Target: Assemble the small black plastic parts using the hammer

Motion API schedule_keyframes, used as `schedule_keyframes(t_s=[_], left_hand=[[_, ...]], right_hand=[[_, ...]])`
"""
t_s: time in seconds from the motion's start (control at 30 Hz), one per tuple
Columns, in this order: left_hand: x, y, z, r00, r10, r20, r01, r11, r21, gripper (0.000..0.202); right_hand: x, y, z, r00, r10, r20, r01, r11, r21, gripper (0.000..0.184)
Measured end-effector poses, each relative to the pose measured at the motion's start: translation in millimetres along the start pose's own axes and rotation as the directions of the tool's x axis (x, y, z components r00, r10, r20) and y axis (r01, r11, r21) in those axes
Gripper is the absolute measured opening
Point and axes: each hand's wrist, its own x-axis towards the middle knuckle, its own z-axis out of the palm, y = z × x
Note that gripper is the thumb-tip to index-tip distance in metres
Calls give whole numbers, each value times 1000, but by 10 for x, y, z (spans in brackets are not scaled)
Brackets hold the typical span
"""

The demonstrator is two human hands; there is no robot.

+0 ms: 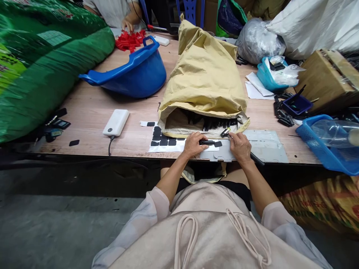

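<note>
sack as barrier beyond left hand

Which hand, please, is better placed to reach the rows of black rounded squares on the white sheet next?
Probably the left hand, though holding a slim black rod: it lies nearer those black squares than the right hand.

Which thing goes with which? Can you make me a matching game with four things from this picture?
Things:
1. Yellow sack
2. Power bank
3. Large plastic basin
4. Slim black stick

Clues:
A. Blue, left of the sack
B. Held in the person's left hand
C. Lying on the table with its open mouth facing the person
D. White, with a cable at its near end

Right pairs: 1-C, 2-D, 3-A, 4-B
</note>
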Motion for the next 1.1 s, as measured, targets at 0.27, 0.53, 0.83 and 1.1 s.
schedule_keyframes(t_s=[0.27,0.53,0.83,1.1], left_hand=[[-22,-18,-24,1000,12,15,-12,1000,7,15],[-66,-2,-107,996,81,43,-81,997,-9,15],[-906,206,39,944,286,164,-310,939,146,17],[-1158,-102,611,975,212,62,-221,937,269,16]], right_hand=[[-41,-29,67,1000,-6,-17,5,999,-45,35],[-35,-61,69,998,57,-11,-57,998,-39,32],[-29,-84,81,997,76,1,-76,996,-43,32],[-15,-71,105,998,60,-14,-61,997,-39,31]])
